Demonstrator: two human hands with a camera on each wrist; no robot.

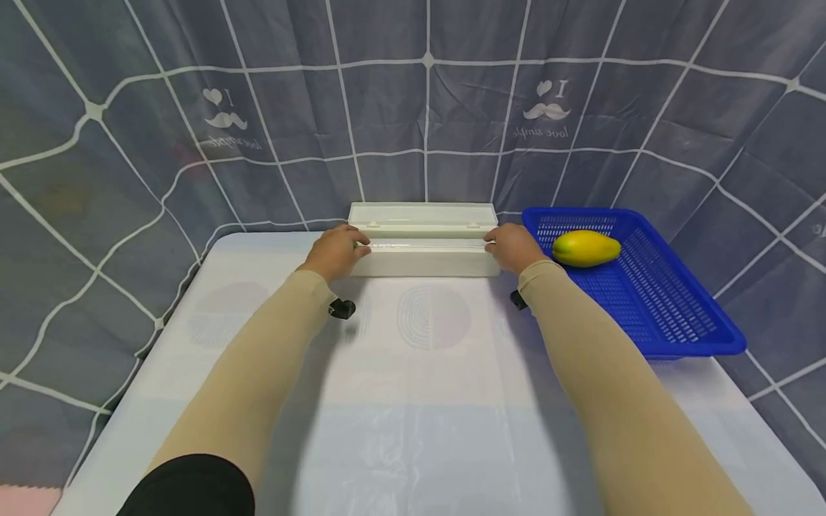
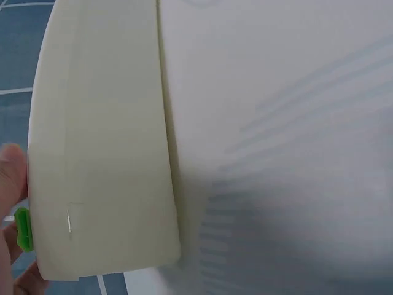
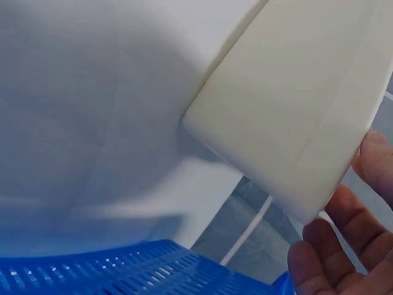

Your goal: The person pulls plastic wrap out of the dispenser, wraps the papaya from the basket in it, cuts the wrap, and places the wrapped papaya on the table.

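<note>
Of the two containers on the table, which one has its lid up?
The long white box between the left hand and right hand: its lid stands raised behind. The blue basket shows no lid and holds the yellow fruit.

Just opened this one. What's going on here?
A person's left hand and right hand grip opposite ends of a long white box at the far side of the table. Its lid stands open. To the right, a yellow fruit lies in a blue basket, touched by neither hand.
</note>
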